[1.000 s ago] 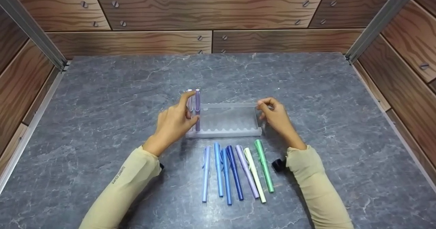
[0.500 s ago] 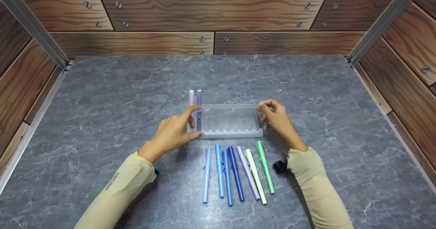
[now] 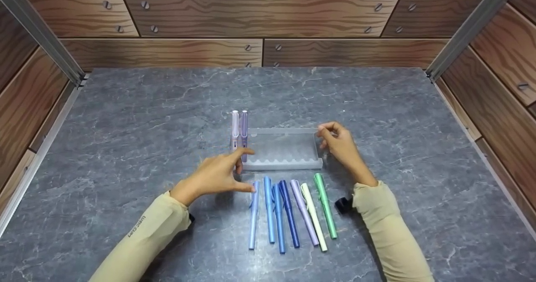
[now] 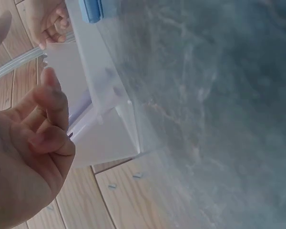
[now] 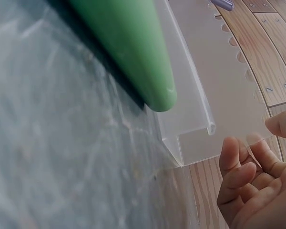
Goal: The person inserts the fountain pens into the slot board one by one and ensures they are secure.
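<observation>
A frosted clear plastic pen rack [image 3: 287, 146] with a notched front edge lies mid-table. At its left end stand a pale lilac pen [image 3: 235, 125] and a darker purple pen [image 3: 244, 125] side by side. My left hand [image 3: 215, 174] is over the rack's front left corner, thumb and forefinger spread apart with nothing between them. Its thumb tip is at the top of a light blue pen [image 3: 253, 223]; whether it touches cannot be told. My right hand [image 3: 341, 148] pinches the rack's far right corner between thumb and curled fingers.
In front of the rack lie several more pens: blue [image 3: 269, 215], mid-blue [image 3: 279, 227], dark blue [image 3: 290, 219], lilac [image 3: 307, 219], cream [image 3: 316, 223] and green [image 3: 326, 210]. Wood-patterned panels [image 3: 259, 16] wall the table at the back and sides.
My left hand has let go of the darker purple pen, now standing in the rack, and moved toward the loose pens. The right hand stays at the rack's corner.
</observation>
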Motion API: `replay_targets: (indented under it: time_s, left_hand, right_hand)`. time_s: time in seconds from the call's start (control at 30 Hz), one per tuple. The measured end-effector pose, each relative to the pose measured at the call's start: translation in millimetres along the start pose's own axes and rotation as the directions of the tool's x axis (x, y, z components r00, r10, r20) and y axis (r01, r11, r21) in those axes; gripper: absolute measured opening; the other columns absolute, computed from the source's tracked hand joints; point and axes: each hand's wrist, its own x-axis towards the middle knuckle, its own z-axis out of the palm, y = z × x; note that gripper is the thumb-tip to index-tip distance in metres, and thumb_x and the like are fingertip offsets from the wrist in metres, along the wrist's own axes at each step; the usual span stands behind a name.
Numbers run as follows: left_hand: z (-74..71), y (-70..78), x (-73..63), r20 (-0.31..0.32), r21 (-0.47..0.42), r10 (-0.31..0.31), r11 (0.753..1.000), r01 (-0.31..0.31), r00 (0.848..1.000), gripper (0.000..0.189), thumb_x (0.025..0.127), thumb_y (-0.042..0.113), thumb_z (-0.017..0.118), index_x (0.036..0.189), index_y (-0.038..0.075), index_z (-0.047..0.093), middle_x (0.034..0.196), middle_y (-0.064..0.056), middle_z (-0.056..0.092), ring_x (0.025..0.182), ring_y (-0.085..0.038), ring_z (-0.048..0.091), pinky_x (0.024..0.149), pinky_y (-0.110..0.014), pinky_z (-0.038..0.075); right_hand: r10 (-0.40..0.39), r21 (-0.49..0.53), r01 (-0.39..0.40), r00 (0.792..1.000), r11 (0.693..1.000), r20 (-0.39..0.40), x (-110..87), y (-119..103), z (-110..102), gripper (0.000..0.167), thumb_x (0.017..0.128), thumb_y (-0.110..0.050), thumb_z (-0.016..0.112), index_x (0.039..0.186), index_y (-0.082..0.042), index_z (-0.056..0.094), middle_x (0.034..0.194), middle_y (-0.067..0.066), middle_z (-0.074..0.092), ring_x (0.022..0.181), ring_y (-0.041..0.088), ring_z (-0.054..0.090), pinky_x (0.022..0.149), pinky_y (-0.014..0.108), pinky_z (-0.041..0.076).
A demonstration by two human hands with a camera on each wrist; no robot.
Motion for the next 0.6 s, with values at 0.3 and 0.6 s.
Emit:
replay_targets:
  time_s: [0.3, 0.6]
  left_hand:
    - [7.1, -0.4, -1.4, 0.077, 0.036, -0.014, 0.999, 0.012, 0.997, 0.083, 0.066, 0.058, 0.079, 0.135, 0.025, 0.047, 0.081, 0.0, 0.063, 0.062, -0.01, 0.048, 0.055, -0.028, 0.04]
    - [12.0, -0.2, -2.6, 0.156, 0.041, -0.026, 0.999, 0.02, 0.987, 0.081, 0.066, 0.054, 0.081, 0.133, 0.023, 0.047, 0.078, 0.004, 0.06, 0.062, -0.01, 0.049, 0.057, -0.028, 0.041]
  right_hand:
    - [0.002, -0.027, -0.002, 1.0, 1.0, -0.011, -0.7, 3.1, 0.1, 0.026, 0.097, -0.02, 0.055, 0.108, 0.003, 0.059, 0.089, 0.004, 0.064, 0.058, 0.005, 0.057, 0.05, 0.017, 0.042]
    - [-0.009, -0.033, 0.009, 1.0, 0.999, -0.006, -0.1, 2.2, -0.4, 0.025, 0.097, -0.019, 0.055, 0.108, 0.003, 0.058, 0.083, -0.007, 0.062, 0.058, 0.005, 0.057, 0.048, 0.016, 0.039]
